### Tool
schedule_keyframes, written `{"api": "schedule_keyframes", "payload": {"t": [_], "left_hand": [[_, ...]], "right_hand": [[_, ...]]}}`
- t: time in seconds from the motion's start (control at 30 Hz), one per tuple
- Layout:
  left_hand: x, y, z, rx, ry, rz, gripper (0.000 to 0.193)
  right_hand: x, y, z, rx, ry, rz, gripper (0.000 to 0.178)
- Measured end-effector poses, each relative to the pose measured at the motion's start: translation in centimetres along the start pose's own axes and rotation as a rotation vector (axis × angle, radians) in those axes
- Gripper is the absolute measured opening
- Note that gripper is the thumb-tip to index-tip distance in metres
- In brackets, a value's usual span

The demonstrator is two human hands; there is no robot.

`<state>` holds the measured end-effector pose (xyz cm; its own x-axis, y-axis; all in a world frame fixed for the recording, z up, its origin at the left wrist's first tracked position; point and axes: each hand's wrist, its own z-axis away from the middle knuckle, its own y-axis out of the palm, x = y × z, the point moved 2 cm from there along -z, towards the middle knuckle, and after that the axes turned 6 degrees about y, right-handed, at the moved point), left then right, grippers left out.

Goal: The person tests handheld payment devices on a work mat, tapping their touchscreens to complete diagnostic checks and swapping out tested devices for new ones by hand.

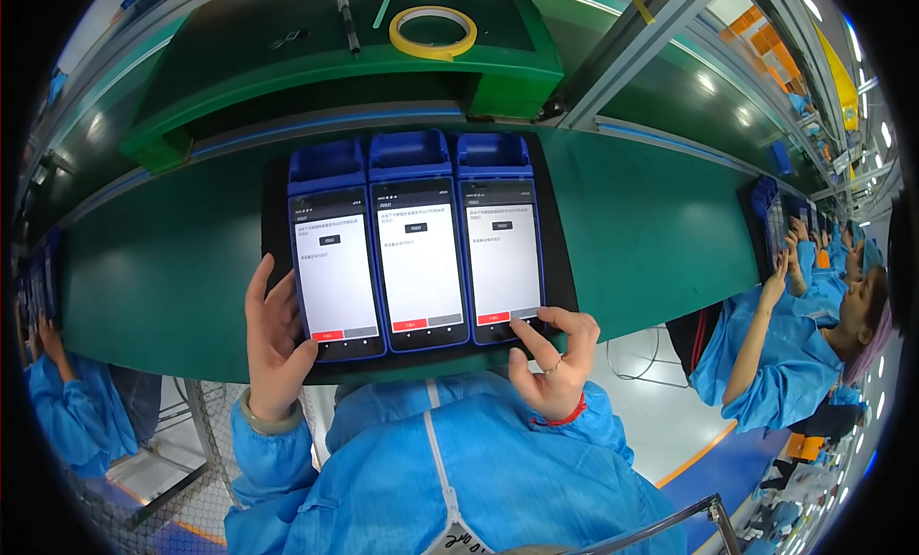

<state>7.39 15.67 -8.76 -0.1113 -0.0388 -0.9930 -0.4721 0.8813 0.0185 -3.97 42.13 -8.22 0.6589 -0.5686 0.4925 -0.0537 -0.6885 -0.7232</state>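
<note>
Three blue handheld terminals with lit touchscreens stand side by side: a left terminal [335,258], a middle terminal [418,268] and a right terminal [503,253]. Each has a raised blue housing at its far end and a red and a grey button low on a white screen. My left hand [278,339] rests at the near left corner of the left terminal, fingers spread, thumb at the screen's bottom edge. With its fingers partly stretched, my right hand [555,359] reaches the lower screen of the right terminal; its other fingers curl loosely around nothing.
The terminals lie on a black mat [562,268] on a green bench [651,239]. Beyond them, a green shelf [287,71] carries yellow tape [433,49], a black pen [347,23] and a pale green stick [385,6]. Co-workers in blue sit at both sides.
</note>
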Motion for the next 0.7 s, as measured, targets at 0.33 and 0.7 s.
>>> {"api": "schedule_keyframes", "payload": {"t": [0.33, 0.7], "left_hand": [[-0.2, -0.1, 0.0, -0.007, -0.049, -0.005, 0.091], [0.0, 0.3, 0.0, 0.008, -0.017, -0.103, 0.084]], "right_hand": [[2.5, 1.6, -1.0, 0.096, -0.124, 0.022, 0.034], [3.6, 2.1, -1.5, 0.079, -0.141, -0.006, 0.032]]}}
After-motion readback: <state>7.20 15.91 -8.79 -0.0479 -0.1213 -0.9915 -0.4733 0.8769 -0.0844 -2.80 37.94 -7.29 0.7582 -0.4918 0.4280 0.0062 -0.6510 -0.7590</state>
